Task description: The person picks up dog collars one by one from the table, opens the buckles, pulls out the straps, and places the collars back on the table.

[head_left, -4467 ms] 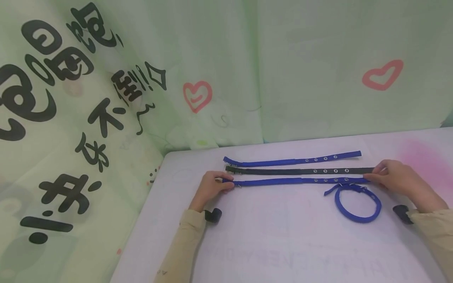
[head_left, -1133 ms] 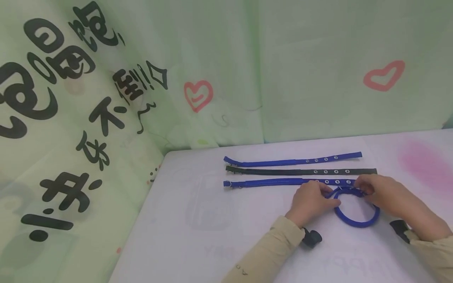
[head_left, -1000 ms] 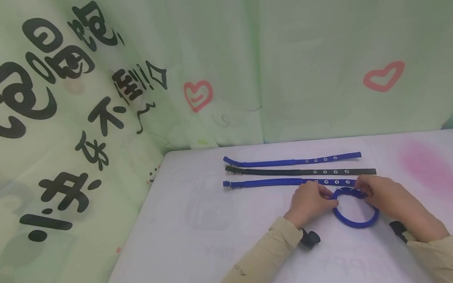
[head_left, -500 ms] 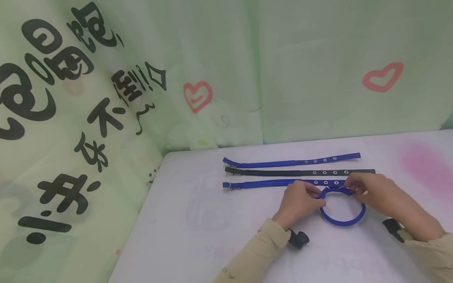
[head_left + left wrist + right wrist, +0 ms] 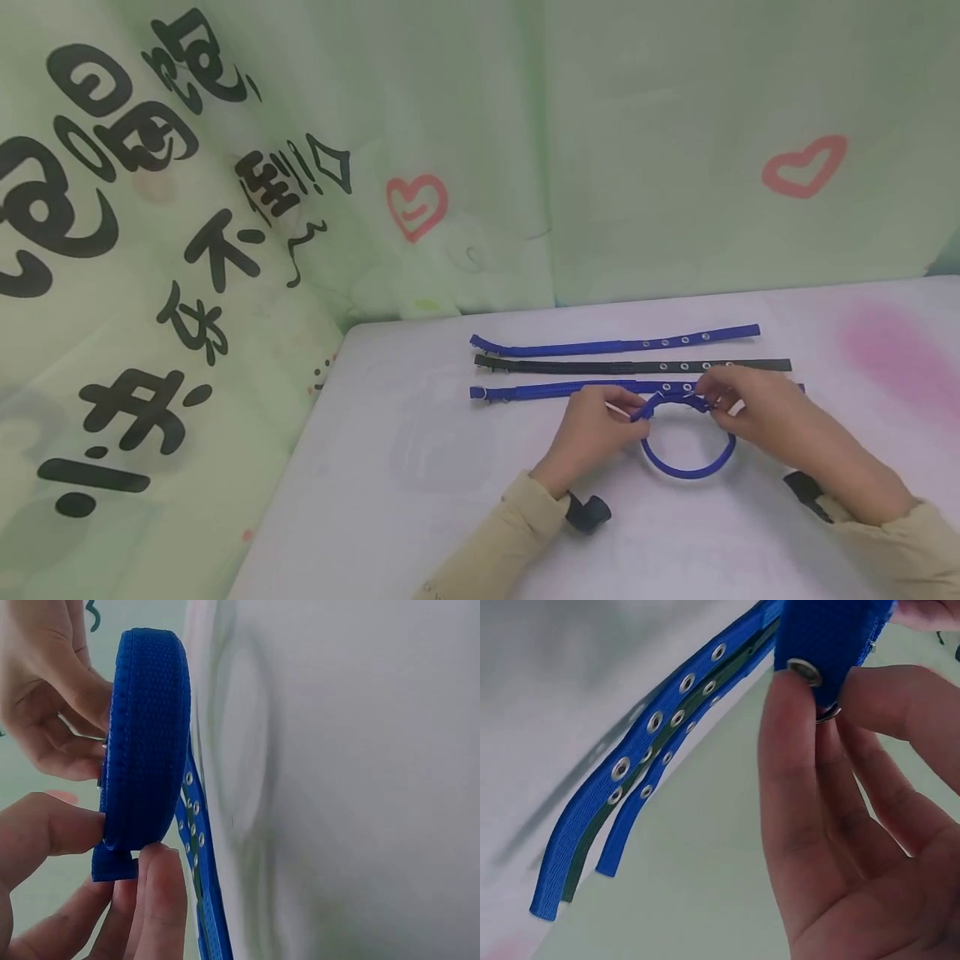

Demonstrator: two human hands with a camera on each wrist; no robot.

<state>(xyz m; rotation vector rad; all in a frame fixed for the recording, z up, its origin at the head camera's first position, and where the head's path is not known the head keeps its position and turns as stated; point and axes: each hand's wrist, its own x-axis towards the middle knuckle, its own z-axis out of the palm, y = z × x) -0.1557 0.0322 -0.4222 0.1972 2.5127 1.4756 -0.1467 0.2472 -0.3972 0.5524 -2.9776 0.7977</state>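
A blue pet collar (image 5: 688,473), buckled into a loop, is held between both hands in front of the flat straps. My left hand (image 5: 594,427) pinches its left side at the strap's loose end, thumb and fingers on either side of the webbing (image 5: 154,742). My right hand (image 5: 776,417) pinches the loop's upper right part. In the right wrist view a metal eyelet (image 5: 804,671) shows on the collar just above a fingertip, with a metal ring beside it. The buckle is largely hidden by the fingers.
Three flat collars lie in parallel rows behind the hands: a blue one (image 5: 570,347) at the back, a dark green one (image 5: 570,366), and another blue one (image 5: 540,390) nearest. They rest on a white table (image 5: 390,500) before a pale green curtain (image 5: 637,125).
The hands have left the ends of the nearest flat blue collar and taken hold of the looped one. Over the last second both hands have shifted left with it.
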